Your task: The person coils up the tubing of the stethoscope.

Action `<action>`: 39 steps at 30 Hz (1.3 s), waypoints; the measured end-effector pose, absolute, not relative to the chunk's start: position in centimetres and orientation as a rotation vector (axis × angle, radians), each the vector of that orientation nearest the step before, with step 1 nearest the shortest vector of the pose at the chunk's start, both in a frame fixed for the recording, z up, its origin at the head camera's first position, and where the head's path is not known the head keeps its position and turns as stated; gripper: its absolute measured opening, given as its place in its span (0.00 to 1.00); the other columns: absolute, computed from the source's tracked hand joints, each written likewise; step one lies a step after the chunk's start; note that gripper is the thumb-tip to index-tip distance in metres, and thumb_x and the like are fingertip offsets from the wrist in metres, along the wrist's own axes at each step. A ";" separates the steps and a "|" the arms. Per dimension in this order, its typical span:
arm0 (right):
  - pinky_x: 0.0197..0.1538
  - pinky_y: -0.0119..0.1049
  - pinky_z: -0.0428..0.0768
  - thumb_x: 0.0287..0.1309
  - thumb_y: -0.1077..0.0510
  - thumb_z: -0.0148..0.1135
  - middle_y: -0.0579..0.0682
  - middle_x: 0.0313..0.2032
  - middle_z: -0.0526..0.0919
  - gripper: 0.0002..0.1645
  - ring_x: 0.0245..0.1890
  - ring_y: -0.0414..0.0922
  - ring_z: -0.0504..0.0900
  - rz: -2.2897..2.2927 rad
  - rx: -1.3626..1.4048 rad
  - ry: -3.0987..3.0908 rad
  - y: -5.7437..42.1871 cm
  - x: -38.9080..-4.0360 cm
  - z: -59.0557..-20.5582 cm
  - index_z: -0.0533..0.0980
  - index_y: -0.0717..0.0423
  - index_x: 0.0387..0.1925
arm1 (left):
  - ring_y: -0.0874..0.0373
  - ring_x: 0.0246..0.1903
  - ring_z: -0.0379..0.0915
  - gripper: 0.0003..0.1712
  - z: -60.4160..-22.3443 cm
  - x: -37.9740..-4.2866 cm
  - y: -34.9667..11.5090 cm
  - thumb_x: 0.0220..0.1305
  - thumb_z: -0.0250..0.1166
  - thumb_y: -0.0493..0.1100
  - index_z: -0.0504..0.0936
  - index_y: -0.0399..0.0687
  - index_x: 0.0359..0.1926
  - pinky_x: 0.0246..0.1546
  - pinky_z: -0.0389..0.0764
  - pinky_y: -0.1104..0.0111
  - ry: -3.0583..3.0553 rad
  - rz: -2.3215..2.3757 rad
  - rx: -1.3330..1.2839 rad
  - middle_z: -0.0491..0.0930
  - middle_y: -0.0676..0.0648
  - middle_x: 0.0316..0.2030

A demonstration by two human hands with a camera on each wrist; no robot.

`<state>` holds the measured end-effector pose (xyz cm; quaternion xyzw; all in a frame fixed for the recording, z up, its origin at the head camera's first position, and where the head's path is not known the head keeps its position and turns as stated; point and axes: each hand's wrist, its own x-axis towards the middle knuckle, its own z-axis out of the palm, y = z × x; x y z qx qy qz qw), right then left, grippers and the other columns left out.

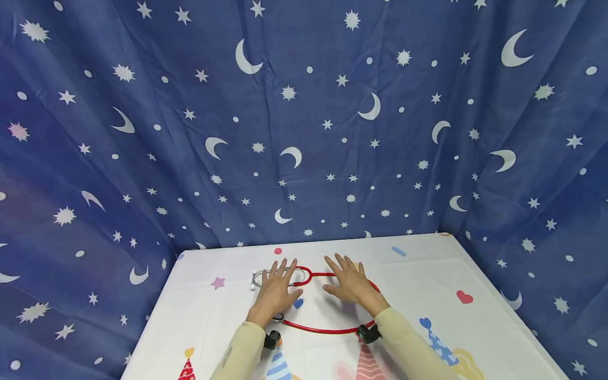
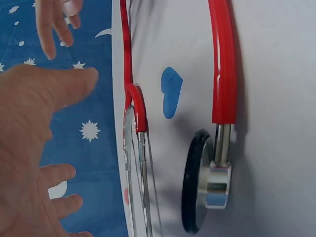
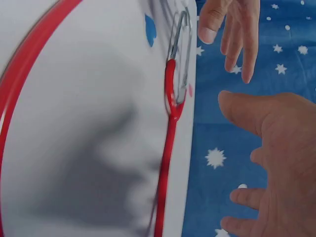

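A stethoscope (image 1: 328,331) with red tubing lies in a loop on the table. Its metal earpiece tubes point left, and its round chest piece (image 2: 216,185) with a dark rim lies nearer the person, close to the left wrist. My left hand (image 1: 275,293), fingers spread, is over the earpiece end and hides part of it in the head view. The right hand (image 1: 351,284), also spread, hovers above the right side of the tubing loop. Both wrist views show a gap between each hand and the tabletop, and neither hand holds anything.
The table wears a white cloth (image 1: 408,279) printed with hearts, stars and party hats. A blue curtain (image 1: 313,132) with moons and stars hangs behind it and on both sides. Dark straps with small devices (image 1: 368,333) sit at both wrists.
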<state>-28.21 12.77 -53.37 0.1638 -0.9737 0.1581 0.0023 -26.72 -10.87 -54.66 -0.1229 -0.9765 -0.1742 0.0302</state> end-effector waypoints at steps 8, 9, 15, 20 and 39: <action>0.70 0.70 0.51 0.60 0.36 0.62 0.57 0.73 0.61 0.46 0.73 0.61 0.57 0.552 0.462 -3.112 12.3 -29.1 -54.5 0.57 0.40 0.75 | 0.38 0.75 0.47 0.46 -55.7 -27.7 -11.0 0.61 0.67 0.59 0.58 0.56 0.75 0.70 0.47 0.36 -3.064 -0.602 -0.319 0.57 0.39 0.74; 0.70 0.70 0.51 0.61 0.36 0.62 0.57 0.73 0.62 0.45 0.73 0.61 0.58 0.562 0.458 -3.119 12.3 -29.2 -54.6 0.57 0.41 0.74 | 0.38 0.75 0.47 0.46 -55.9 -27.8 -11.1 0.61 0.67 0.59 0.58 0.56 0.75 0.70 0.48 0.36 -3.070 -0.604 -0.311 0.57 0.39 0.74; 0.69 0.70 0.53 0.62 0.37 0.61 0.56 0.69 0.68 0.42 0.71 0.57 0.63 0.558 0.454 -3.142 12.0 -29.7 -55.8 0.61 0.42 0.73 | 0.37 0.73 0.53 0.43 -56.8 -28.3 -11.7 0.60 0.68 0.55 0.63 0.51 0.73 0.69 0.48 0.33 -3.094 -0.580 -0.278 0.63 0.37 0.71; 0.69 0.70 0.53 0.61 0.40 0.62 0.56 0.68 0.70 0.40 0.70 0.57 0.65 0.545 0.411 -3.190 12.1 -30.1 -56.2 0.63 0.43 0.72 | 0.38 0.70 0.58 0.39 -57.1 -28.6 -12.0 0.59 0.69 0.51 0.67 0.49 0.70 0.67 0.49 0.32 -3.075 -0.532 -0.279 0.68 0.38 0.68; 0.56 0.63 0.71 0.59 0.48 0.68 0.56 0.55 0.78 0.30 0.56 0.56 0.78 0.445 0.469 -3.144 12.9 -30.5 -56.2 0.74 0.50 0.62 | 0.41 0.52 0.72 0.28 -57.1 -28.9 -12.2 0.59 0.71 0.48 0.77 0.48 0.60 0.57 0.70 0.46 -3.000 -0.501 -0.318 0.76 0.40 0.53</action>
